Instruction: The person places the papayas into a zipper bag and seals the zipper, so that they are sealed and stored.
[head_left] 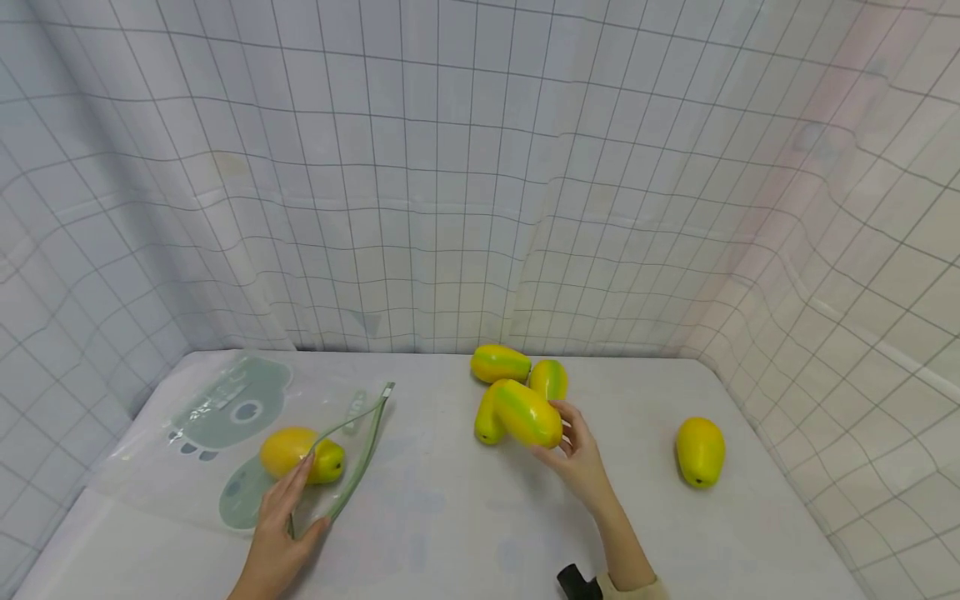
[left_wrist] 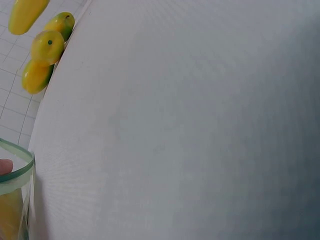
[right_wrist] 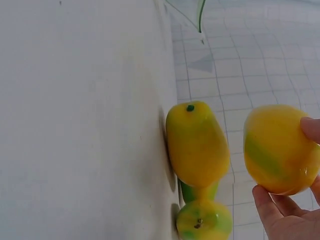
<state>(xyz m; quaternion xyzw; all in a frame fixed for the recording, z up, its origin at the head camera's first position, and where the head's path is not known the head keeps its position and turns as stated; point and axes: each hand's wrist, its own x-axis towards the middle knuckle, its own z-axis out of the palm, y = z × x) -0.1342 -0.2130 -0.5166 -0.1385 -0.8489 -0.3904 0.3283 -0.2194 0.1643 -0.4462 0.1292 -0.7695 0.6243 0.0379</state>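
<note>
My right hand (head_left: 577, 458) grips a yellow-green papaya (head_left: 528, 414) by one end, raised off the table; the right wrist view shows thumb and fingertips around this papaya (right_wrist: 277, 150). Just below and behind it lie three more: one papaya (head_left: 487, 425) partly covered by the held one, a second papaya (head_left: 500, 364) at the back, and a third papaya (head_left: 549, 379). On the left, my left hand (head_left: 279, 529) holds the green-edged mouth of a clear plastic zip bag (head_left: 362, 467) apart, fingers at one edge and thumb near the other. Inside the bag is one papaya (head_left: 288, 450).
Another papaya (head_left: 701, 452) lies alone on the right side of the white table (head_left: 450, 533). Grid-patterned curtains (head_left: 480, 208) enclose the table at the back and both sides. The bag, printed with green cartoon shapes, spreads flat across the left side.
</note>
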